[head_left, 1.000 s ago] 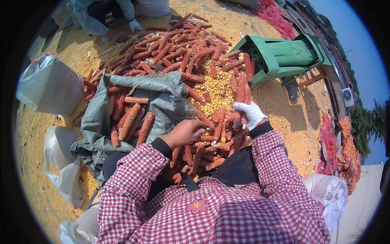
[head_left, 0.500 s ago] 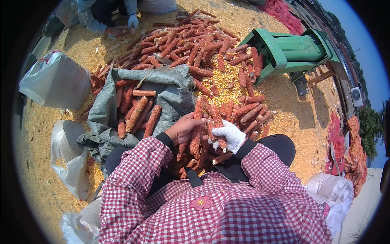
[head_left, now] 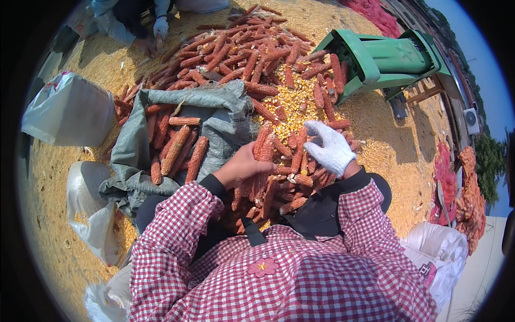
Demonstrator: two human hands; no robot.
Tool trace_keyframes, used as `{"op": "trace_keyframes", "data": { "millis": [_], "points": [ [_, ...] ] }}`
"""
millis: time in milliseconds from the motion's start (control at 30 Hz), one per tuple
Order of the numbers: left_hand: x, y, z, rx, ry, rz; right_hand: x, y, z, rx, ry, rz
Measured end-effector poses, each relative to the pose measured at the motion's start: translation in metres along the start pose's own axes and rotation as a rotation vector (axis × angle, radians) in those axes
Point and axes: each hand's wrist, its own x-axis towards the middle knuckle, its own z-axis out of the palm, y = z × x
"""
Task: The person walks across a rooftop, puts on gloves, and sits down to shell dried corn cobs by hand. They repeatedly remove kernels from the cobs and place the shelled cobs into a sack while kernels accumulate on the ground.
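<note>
Bare and closed, my left hand [head_left: 244, 167] grips a red corncob [head_left: 264, 140], and perhaps more than one, over the heap by my lap. My right hand [head_left: 330, 149], in a white knitted glove, is open to its right, thumb and fingers apart with nothing between them. Beneath both hands lie several more cobs [head_left: 271, 196], mostly stripped of kernels. Left of my left hand, a grey-green woven sack [head_left: 214, 129] gapes with cobs inside it. Loose yellow kernels [head_left: 294, 115] lie just beyond the hands.
A large pile of cobs [head_left: 236, 56] spreads ahead. At the right, a green machine-like bin [head_left: 386, 59] lies on its side over the kernel-covered ground. White sacks [head_left: 70, 110] stand at the left. Another person's gloved hand [head_left: 161, 27] shows at the far left.
My right hand has let go of the cob it held, lifting up and to the right as its fingers opened. My left hand has stayed closed on a cob.
</note>
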Motion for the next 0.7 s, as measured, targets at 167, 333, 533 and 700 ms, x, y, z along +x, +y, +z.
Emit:
{"op": "trace_keyframes", "data": {
  "millis": [167,333,533,700],
  "points": [
    [-0.049,0.085,-0.016,1.181,0.156,0.365,0.040,0.048,-0.063,-0.545,-0.105,0.135],
    [-0.083,0.078,-0.100,1.592,0.777,0.298,0.049,0.064,-0.022,-0.837,-0.558,0.329],
    [-0.084,0.082,-0.102,1.512,0.717,0.262,0.057,0.106,0.001,-1.072,-0.399,-0.017],
    [-0.057,0.063,-0.099,1.347,0.610,0.308,0.074,0.133,0.006,-0.836,-0.385,0.029]
  ]
}}
